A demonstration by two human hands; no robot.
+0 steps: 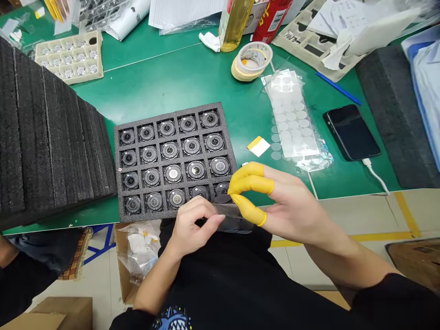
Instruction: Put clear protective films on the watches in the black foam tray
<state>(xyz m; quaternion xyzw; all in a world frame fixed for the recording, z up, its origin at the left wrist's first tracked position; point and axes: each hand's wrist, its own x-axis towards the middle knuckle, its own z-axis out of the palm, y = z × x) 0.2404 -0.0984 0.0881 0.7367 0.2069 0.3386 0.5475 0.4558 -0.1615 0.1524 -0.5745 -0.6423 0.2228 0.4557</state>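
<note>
My left hand [197, 225] is closed, thumb against curled fingers, on a clear plastic sheet [237, 219] at the table's front edge. My right hand [271, 197] wears yellow finger cots on its thumb and two fingers. Their tips are pinched together at the edge of a round film disc [223, 198], which looks dark at the top of the sheet. Whether the disc is still stuck to the sheet I cannot tell. Just beyond lies a dark foam tray [160, 151] with round watch cases [169, 150] in its compartments, several with their backs up; one [173, 173] looks paler.
Stacked black foam trays [51, 133] rise on the left. To the right lie sheets of round clear stickers [292, 117], a small yellow-and-white paper [258, 146], tape rolls [252, 59] and a phone [352, 133] on a cable. A beige tray [98, 68] sits at the back left.
</note>
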